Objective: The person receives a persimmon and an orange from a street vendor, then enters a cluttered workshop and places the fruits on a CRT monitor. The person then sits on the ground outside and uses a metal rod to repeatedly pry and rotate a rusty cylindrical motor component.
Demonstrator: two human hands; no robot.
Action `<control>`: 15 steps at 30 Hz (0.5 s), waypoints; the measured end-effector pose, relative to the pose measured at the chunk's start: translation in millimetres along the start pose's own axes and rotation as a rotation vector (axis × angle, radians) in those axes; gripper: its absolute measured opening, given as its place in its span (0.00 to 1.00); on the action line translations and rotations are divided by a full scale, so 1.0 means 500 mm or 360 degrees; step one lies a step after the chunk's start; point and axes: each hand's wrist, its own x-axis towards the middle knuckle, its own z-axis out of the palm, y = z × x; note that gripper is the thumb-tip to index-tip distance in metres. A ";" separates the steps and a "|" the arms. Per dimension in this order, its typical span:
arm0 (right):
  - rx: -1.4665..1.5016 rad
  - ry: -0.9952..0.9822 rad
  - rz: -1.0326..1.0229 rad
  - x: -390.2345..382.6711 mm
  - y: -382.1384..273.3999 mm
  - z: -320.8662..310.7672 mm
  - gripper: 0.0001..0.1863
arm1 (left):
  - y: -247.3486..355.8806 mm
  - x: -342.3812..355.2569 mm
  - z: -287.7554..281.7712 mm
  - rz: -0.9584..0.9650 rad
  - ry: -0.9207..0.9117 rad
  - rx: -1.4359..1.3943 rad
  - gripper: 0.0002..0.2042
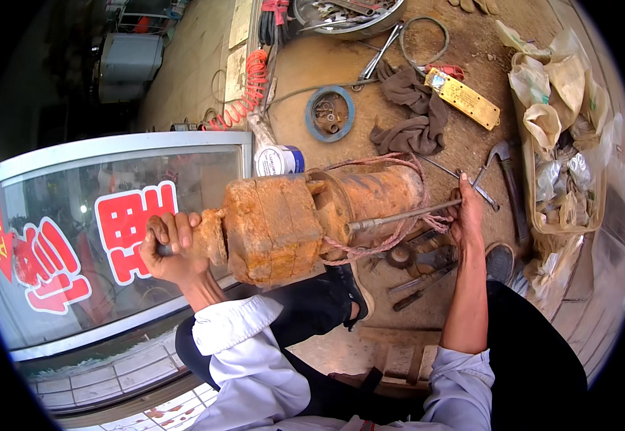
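Observation:
A heavily rusted machine (pixel 273 230), with a blocky middle and a cylindrical body, lies sideways in front of me. My left hand (pixel 172 244) is wrapped round the narrow end at its left. A faded pink rope (pixel 370 251) loops about the cylindrical part. My right hand (pixel 467 212) is closed on a long metal rod (pixel 391 215), which slants across the cylinder with its tubular end toward the machine's middle. Close to that hand lies a thin metal wrench (pixel 486 195), partly hidden by the fingers. A hammer (pixel 510 187) rests just to the right.
A glass-fronted cabinet (pixel 54 215) stands at left. Beyond the machine are a white tub (pixel 279 161), a blue ring-shaped dish (pixel 307 115), a dark rag (pixel 417 104) and a yellow power strip (pixel 467 100). A basket (pixel 567 228) with plastic bags stands at right; a tool basin (pixel 348 30) lies far back.

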 end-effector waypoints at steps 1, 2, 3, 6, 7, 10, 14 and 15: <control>-0.0010 0.0009 -0.0013 -0.002 -0.003 0.004 0.22 | 0.001 -0.004 0.000 0.0003 -0.0002 -0.0014 0.12; -0.0001 0.0061 0.0024 -0.001 -0.005 0.006 0.22 | 0.001 -0.003 -0.002 0.0008 -0.0047 0.0013 0.11; -0.0002 0.0132 0.0049 0.003 -0.002 0.000 0.21 | 0.001 -0.004 -0.008 0.0014 -0.0020 0.0012 0.11; 0.0141 0.0232 0.0123 0.009 0.014 -0.018 0.20 | -0.003 -0.005 0.000 0.0008 0.0076 0.0002 0.11; 0.0173 0.0240 0.0158 0.001 0.011 -0.024 0.20 | -0.004 -0.003 0.000 -0.0005 0.0075 0.0028 0.12; 0.0252 0.0331 0.0157 -0.013 0.003 -0.046 0.20 | -0.009 0.011 0.039 -0.0028 0.0164 0.0091 0.11; 0.0388 0.0434 0.0149 -0.012 0.009 -0.070 0.21 | 0.000 0.027 0.093 -0.0070 0.0269 0.0112 0.10; 0.0414 0.0458 0.0122 -0.013 0.007 -0.076 0.21 | -0.002 0.026 0.100 -0.0074 0.0224 0.0119 0.10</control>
